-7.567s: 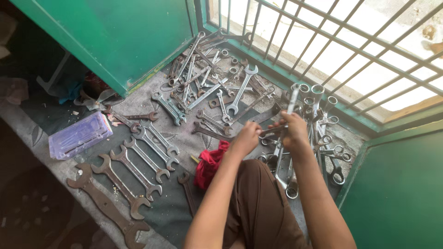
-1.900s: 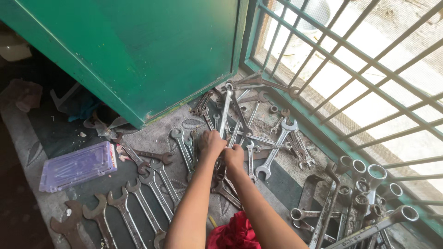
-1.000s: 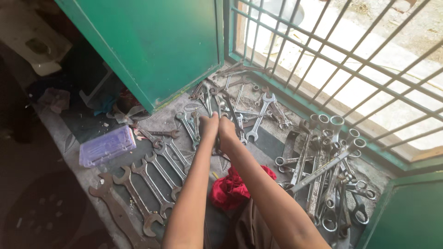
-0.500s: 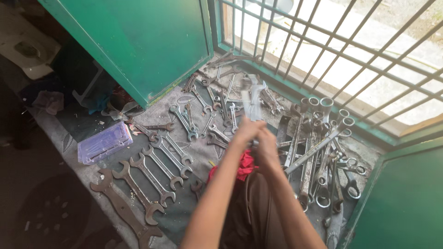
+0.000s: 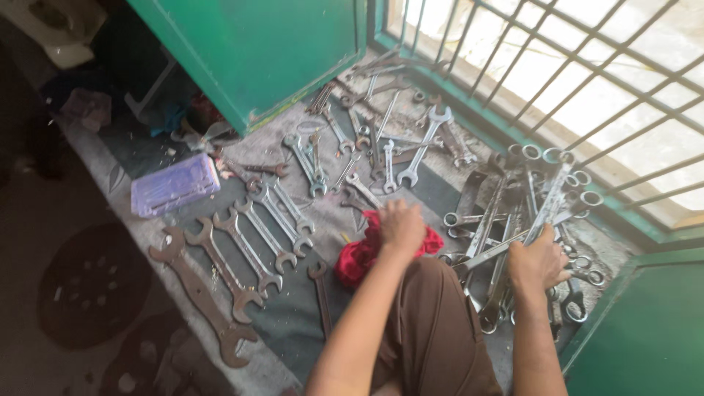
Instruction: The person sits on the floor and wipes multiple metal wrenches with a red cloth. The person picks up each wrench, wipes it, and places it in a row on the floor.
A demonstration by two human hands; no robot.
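Half a second ago both your hands met over the middle of the mat; now they are apart. Your left hand (image 5: 401, 229) rests, fingers curled, on the crumpled red rag (image 5: 367, 253) near the mat's near edge, while your right hand (image 5: 539, 258) has its grip closed around a long ring spanner (image 5: 551, 202) in the heap of ring spanners (image 5: 513, 220) by the window grille (image 5: 557, 81). That heap is interlocked bare steel, smooth and rounded: pull one out fast and the neighbours may slide, roll or pinch a finger. The open-ended spanners (image 5: 249, 249) lie in a graded row by the mat's left edge; a snagged rag could scatter them.
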